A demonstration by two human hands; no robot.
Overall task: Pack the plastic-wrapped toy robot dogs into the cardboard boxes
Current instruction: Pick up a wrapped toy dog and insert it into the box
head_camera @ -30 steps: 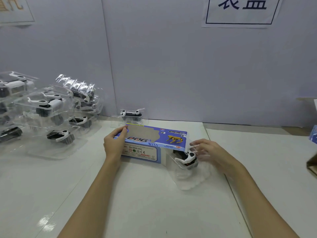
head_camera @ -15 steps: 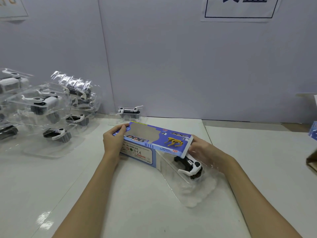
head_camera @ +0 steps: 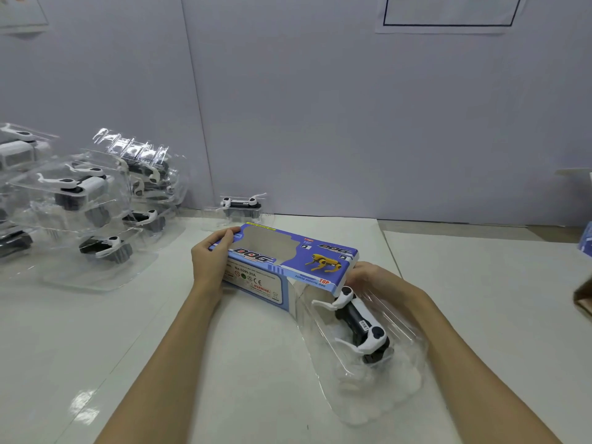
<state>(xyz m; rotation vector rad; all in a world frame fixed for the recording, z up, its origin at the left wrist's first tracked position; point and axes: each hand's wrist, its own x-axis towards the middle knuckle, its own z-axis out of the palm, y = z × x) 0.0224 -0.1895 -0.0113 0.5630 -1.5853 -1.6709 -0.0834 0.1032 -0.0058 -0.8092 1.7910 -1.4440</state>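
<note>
The head view shows packing barely begun. The left hand [head_camera: 211, 257] grips the far end of the blue printed cardboard box [head_camera: 288, 261], fingers curled over its top edge. The right hand [head_camera: 373, 280] sits at the box's open end; how it grips cannot be told. The white-and-black toy robot dog in its clear plastic shell [head_camera: 358, 322] lies at five o'clock from the box, mostly outside it. Many more wrapped dogs [head_camera: 96, 200] wait stacked at nine o'clock, one more [head_camera: 242, 205] at twelve. The glossy white table [head_camera: 160, 363] meets a pale grey wall [head_camera: 320, 107] bearing a paper sign [head_camera: 448, 14].
</note>
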